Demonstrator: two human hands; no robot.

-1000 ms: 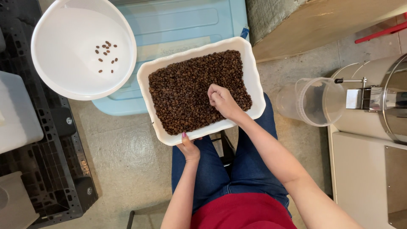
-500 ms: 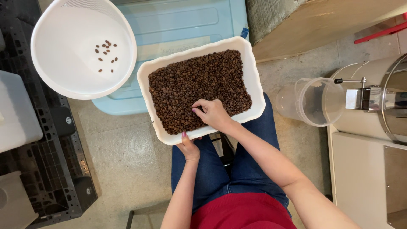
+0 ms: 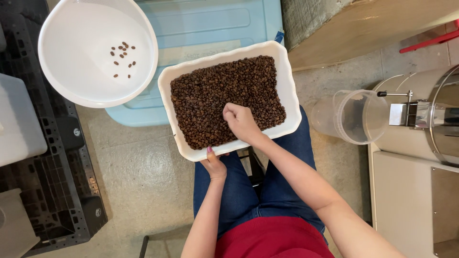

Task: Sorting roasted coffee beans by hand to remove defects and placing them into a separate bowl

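Note:
A white rectangular tray [image 3: 287, 86] full of dark brown coffee beans [image 3: 215, 95] rests on my lap. My left hand [image 3: 213, 165] grips the tray's near edge, thumb on the rim. My right hand [image 3: 240, 122] lies on the beans in the tray's near right part, fingers curled together as if pinching beans; what is between them is hidden. A round white bowl [image 3: 62, 71] with several loose beans [image 3: 122, 56] stands at the upper left.
A light blue lidded bin [image 3: 201, 24] lies under the tray and bowl. A clear plastic jug [image 3: 354, 117] and a metal machine [image 3: 430, 119] stand at the right. A black pallet [image 3: 52, 191] and white boxes [image 3: 16, 122] are at the left.
My right hand moved from the tray's right middle toward the near side, reached left across the beans, then drew its fingers together. My left hand kept its grip on the tray.

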